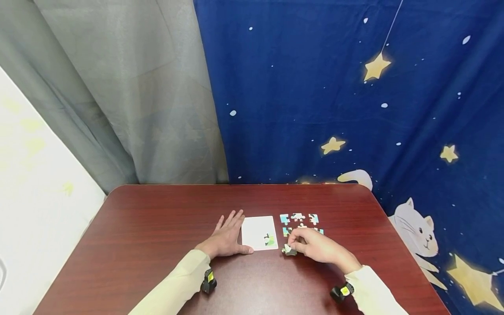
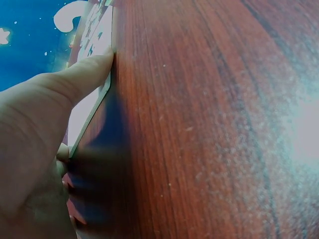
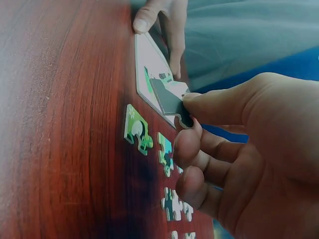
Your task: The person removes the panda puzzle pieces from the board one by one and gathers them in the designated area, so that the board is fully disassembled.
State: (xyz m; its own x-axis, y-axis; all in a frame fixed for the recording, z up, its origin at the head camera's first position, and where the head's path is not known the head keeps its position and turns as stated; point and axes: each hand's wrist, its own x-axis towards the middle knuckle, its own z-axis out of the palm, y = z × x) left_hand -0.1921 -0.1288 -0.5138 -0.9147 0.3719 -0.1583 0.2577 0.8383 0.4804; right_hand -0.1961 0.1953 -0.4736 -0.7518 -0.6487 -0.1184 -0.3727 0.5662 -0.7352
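Note:
My left hand [image 1: 225,239] lies with its fingers spread on the table, left of a white square board [image 1: 253,229]. Its thumb touches the board's near left corner. On the board's lower right part shows a green, white and black jigsaw piece [image 1: 269,239]. Between thumb and fingertips my right hand [image 1: 319,246] pinches another jigsaw piece [image 3: 168,98], white and dark grey, tilted above the table and overlapping the board in the right wrist view. Just below it in that view, a green puzzle piece [image 3: 134,123] with a white shape lies on the table.
Several loose jigsaw pieces [image 1: 298,216] lie in rows right of the board, the nearer ones partly hidden by my right hand. The reddish-brown table [image 1: 157,236] ends at the back against a grey curtain [image 1: 177,109] and a blue star-printed curtain [image 1: 295,87].

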